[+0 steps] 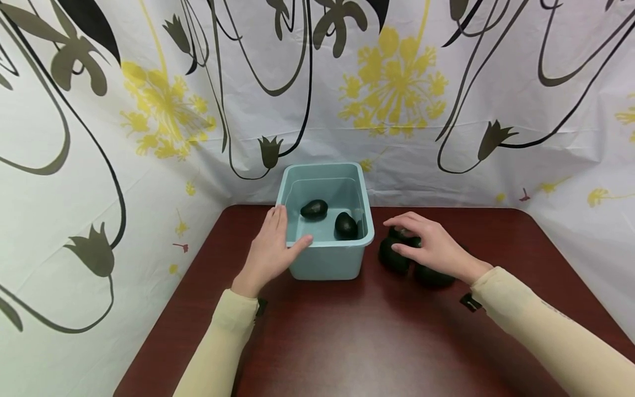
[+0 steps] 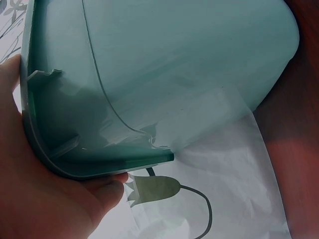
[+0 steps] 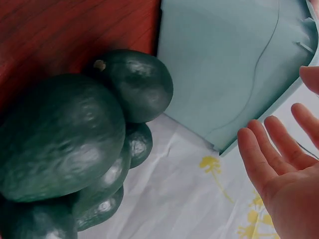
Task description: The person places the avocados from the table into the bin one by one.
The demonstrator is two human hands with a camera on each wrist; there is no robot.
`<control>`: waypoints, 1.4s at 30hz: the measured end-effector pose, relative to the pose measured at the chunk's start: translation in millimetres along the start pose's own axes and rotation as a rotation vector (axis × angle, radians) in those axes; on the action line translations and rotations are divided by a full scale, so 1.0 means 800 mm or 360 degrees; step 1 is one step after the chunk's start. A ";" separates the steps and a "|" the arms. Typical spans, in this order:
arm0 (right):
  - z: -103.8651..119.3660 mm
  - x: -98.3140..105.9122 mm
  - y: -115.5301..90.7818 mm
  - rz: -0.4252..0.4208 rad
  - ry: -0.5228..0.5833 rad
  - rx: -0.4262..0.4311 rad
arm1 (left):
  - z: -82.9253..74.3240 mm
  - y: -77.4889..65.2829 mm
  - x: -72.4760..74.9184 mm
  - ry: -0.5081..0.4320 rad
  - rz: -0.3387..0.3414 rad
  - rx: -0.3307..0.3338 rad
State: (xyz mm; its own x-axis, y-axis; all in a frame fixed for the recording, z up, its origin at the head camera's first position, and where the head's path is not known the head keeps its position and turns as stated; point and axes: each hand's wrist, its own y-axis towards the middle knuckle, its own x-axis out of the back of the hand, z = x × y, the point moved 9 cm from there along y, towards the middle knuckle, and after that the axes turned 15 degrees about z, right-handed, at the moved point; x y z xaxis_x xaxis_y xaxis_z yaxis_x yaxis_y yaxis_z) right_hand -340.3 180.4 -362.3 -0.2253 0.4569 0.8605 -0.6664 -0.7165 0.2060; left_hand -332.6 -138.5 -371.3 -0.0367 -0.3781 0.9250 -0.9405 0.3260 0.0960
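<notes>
Teal bin [image 1: 327, 259] rim held by left hand [image 1: 270, 248], right hand [image 1: 431, 245] over avocados [image 1: 394, 259]

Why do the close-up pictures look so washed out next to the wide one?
Head view: even light, sharp, wide-angle bend. Left wrist view: the bin fills the frame, pale and hazy. Right wrist view: glare spots on the avocados; the right hand looks soft.

Tub [image 1: 327, 259]: smooth pale-teal plastic, faint sheen. Avocados [image 3: 60, 137]: dark green, pebbled, glossy skin. Surface [image 1: 347, 342]: polished reddish wood look. Backdrop [image 1: 149, 110]: creased printed sheet.
</notes>
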 end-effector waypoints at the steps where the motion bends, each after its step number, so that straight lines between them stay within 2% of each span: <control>1: -0.002 0.000 -0.001 0.0004 -0.0006 -0.0009 | 0.000 0.000 0.000 0.0000 -0.0001 0.0000; 23: -0.053 -0.013 -0.049 0.0023 -0.0067 -0.0189 | 0.000 0.001 0.000 0.0000 0.0000 -0.0013; 34: -0.067 -0.022 -0.071 0.0028 -0.0057 -0.0256 | -0.001 -0.001 0.001 -0.0006 -0.0023 -0.0020; 42: -0.079 -0.026 -0.080 0.0047 -0.0147 -0.0267 | -0.001 -0.001 0.000 -0.0015 -0.0020 -0.0027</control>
State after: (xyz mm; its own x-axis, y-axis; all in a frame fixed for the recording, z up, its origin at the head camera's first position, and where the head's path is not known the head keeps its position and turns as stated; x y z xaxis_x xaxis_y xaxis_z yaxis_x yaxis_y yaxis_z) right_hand -338.3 249.9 -423.1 -0.1855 0.3814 0.9056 -0.7713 -0.6275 0.1062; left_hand -331.6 -138.2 -370.9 -0.0280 -0.3902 0.9203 -0.9350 0.3358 0.1139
